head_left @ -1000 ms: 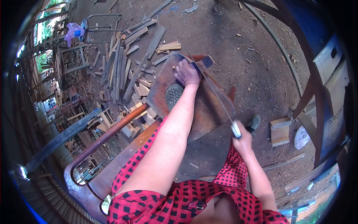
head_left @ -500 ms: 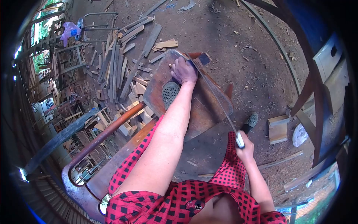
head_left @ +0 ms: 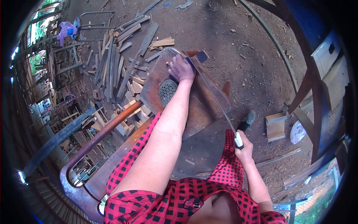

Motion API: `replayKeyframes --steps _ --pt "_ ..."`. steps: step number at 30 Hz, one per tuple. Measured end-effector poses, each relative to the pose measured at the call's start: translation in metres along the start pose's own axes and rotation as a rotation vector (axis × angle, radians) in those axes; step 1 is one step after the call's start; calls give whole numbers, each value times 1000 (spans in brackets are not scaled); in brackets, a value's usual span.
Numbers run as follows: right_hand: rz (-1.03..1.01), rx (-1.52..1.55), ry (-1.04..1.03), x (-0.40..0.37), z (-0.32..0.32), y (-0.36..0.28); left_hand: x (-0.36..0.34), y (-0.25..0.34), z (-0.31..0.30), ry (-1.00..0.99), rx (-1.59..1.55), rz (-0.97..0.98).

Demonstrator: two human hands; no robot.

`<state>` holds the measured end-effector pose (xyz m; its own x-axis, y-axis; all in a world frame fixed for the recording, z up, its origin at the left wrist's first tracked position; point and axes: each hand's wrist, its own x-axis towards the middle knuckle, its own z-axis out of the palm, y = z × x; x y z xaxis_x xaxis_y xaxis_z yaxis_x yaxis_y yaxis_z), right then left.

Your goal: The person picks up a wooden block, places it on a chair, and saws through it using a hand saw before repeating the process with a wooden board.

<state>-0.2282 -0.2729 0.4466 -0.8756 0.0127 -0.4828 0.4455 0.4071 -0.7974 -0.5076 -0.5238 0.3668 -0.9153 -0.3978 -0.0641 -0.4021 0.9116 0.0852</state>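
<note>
My right hand [head_left: 244, 149] is wrapped round the white handle of a long thin saw [head_left: 220, 104]. The blade slants up and left to the far end of a worn wooden seat [head_left: 205, 112]. There my left hand [head_left: 181, 69] presses down, its fingers curled over a dark wood piece [head_left: 201, 56] that sticks out past the seat's edge. Part of that piece is hidden by the hand. A foot in a grey perforated shoe [head_left: 167, 91] rests on the seat beside my left forearm.
Scrap wood strips [head_left: 112, 71] lie heaped on the ground at the left. A reddish metal armrest [head_left: 108, 128] runs along the near left. The other shoe [head_left: 250, 117] is on the ground, with a small wooden box [head_left: 276, 127] and a clear plastic bag [head_left: 298, 132] to its right.
The whole view has shifted slightly left. My right hand and the saw stay in nearly the same position over the seat, and my left hand keeps its place on the wood.
</note>
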Motion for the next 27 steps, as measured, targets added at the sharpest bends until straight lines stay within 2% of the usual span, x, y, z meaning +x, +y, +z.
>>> replayKeyframes --steps 2,6,9,11,14,16,19,21,23,27 --pt "34 -13 -20 9 0 -7 -2 1 1 7 -13 7" --pt "-72 21 -21 106 37 -45 -1 2 0 31 -27 -4" --pt "-69 50 -25 97 33 -41 0 2 -1 14 -28 -17" --pt "-45 -2 -3 45 17 -5 -1 4 -1 9 -42 -8" --pt "-8 -56 -14 4 -10 -2 0 -1 -3 -4 -34 -15" --pt "-5 -55 -29 18 -4 -7 -1 4 -2 -19 -35 -13" --pt "-20 -57 -67 89 30 -24 -6 0 3 62 -32 16" --pt "-35 -29 -54 102 32 -32 0 -1 5 120 -73 34" --pt "-48 -12 -39 84 26 -27 -1 -4 4 66 -53 13" --pt "11 -58 -5 -7 -11 3 0 0 0 11 -44 1"
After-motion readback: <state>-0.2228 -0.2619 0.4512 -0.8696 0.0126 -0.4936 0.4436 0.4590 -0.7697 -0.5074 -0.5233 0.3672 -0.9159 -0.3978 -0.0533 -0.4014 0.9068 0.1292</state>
